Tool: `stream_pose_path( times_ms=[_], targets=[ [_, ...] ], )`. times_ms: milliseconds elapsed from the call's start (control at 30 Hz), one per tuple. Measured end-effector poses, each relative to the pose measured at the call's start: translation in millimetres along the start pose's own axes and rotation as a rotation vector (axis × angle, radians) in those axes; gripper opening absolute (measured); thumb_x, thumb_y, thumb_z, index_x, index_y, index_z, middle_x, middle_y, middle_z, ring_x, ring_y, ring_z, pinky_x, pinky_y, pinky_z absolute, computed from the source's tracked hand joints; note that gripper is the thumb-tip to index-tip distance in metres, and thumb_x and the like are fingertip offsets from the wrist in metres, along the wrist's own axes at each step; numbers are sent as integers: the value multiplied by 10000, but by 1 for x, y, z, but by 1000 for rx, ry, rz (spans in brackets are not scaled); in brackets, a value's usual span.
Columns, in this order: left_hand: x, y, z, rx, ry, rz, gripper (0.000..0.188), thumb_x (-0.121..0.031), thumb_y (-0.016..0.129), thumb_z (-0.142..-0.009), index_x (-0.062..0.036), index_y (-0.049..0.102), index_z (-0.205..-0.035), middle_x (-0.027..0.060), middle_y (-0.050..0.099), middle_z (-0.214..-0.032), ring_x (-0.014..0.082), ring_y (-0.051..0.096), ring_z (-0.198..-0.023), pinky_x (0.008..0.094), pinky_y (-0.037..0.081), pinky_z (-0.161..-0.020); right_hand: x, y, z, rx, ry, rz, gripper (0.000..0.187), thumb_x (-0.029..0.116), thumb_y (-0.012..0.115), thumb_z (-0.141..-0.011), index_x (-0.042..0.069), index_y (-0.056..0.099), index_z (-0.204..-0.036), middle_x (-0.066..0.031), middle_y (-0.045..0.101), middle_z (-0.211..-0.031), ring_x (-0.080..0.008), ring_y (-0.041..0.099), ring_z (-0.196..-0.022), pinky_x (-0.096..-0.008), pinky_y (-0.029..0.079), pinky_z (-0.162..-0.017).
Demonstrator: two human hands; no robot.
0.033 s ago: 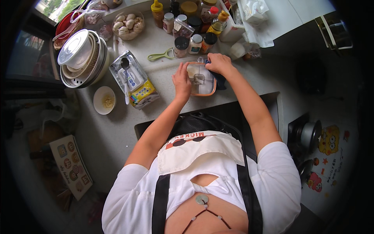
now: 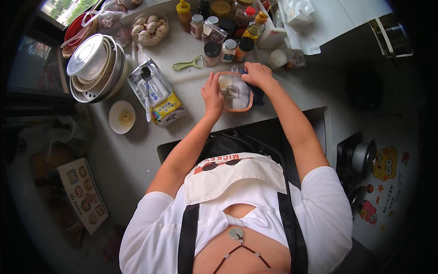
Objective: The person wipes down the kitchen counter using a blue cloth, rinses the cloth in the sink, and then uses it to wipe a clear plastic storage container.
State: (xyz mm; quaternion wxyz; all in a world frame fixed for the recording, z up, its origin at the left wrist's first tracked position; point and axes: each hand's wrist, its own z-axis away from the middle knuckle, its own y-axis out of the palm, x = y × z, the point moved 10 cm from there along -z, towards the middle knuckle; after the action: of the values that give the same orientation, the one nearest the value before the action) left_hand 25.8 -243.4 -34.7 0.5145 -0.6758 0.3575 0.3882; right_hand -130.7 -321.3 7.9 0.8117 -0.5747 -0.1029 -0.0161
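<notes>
A clear plastic box (image 2: 237, 104) with an orange rim and a divided inside stands on the counter in front of me. Pale contents show in it, too unclear to name. My left hand (image 2: 212, 95) lies along the box's left side, fingers stretched out and touching its edge. At the far right corner my right hand (image 2: 257, 75) is closed on a dark blue cloth (image 2: 258, 95), which hangs down the box's right side. Part of the cloth is hidden under my fingers.
A green peeler (image 2: 185, 65) lies behind the box, near several seasoning jars (image 2: 229, 50). To the left are a wipes packet (image 2: 166, 109) with a spoon (image 2: 147, 93) on it, a white bowl (image 2: 119, 106), stacked basins (image 2: 119, 77) and a garlic bowl (image 2: 149, 29). A sink (image 2: 326, 125) lies nearer me.
</notes>
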Motion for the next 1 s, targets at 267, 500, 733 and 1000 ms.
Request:
stream_pose_path(
  times_ms=[267,500,733,1000],
  targets=[
    [5,0,2,-12,-61,-9,387,-65,418,-865,-206,457,-1223,91,370,-1340,265,320,-1249,563,91,-1006,-34,18,38,72,288,-126,422,300,481,-671,56,596,-997,-196,587,-1036,-343,545,-993,-413,425,-839],
    [8,3,0,-36,-37,49,384,-58,416,-866,-208,460,-1217,59,389,-1335,248,334,-1247,564,101,-1003,-49,66,58,243,336,-273,500,313,459,-665,-5,596,-1026,-238,567,-1045,-349,539,-999,-392,422,-856],
    [15,7,-1,-21,-47,164,369,-47,392,-881,-171,446,-1224,60,417,-1313,243,372,-1223,539,138,-1002,-37,61,89,133,343,-319,437,311,456,-677,42,604,-987,-197,594,-1004,-343,549,-970,-392,431,-837],
    [9,-29,32,-176,-98,355,327,-33,422,-853,19,414,-1176,166,493,-1124,272,461,-1101,317,329,-945,-25,34,56,8,127,-263,303,248,509,-662,74,593,-896,-173,612,-911,-352,556,-909,-415,442,-781]
  ],
)
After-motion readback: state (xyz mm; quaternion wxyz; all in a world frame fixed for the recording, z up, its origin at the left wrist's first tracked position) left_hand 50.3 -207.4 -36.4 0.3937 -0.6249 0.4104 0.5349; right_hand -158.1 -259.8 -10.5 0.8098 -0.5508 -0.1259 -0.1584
